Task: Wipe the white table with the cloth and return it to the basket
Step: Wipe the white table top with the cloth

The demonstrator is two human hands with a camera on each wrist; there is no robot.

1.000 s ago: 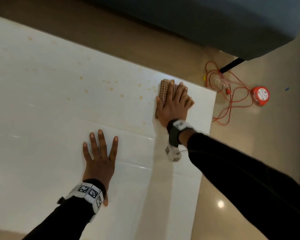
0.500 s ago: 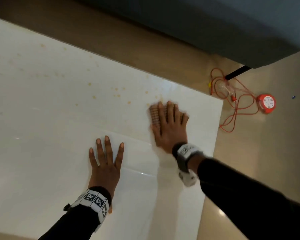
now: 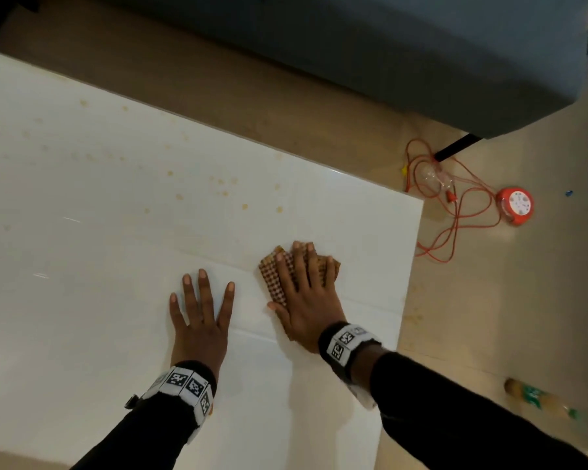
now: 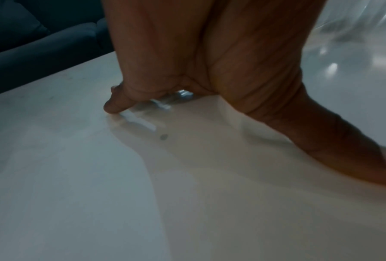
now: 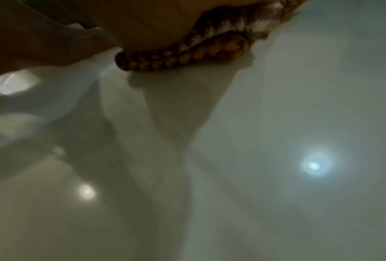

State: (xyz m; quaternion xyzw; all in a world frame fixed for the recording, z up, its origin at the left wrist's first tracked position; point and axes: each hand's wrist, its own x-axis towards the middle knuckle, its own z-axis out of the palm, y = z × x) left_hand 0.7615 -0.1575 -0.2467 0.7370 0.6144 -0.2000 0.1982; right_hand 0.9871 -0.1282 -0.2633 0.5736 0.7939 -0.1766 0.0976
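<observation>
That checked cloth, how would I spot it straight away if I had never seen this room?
Find the white table, then its right end nearest the red cord on the floor. There the right hand presses flat on the cloth: a folded brown-and-white checked pad, the only patterned thing on the table; the left hand beside it lies on bare table.

Dim, warm indoor light from overhead falls on the glossy white desk [image 3: 82, 266], which throws back soft glare streaks in the head view and two round lamp reflections in the right wrist view. Both wrist views are murky, noisy and blurred, the palms reduced to dark masses. Straight edges bow toward the head view's borders, and faint shadows pool beneath the forearms.
</observation>
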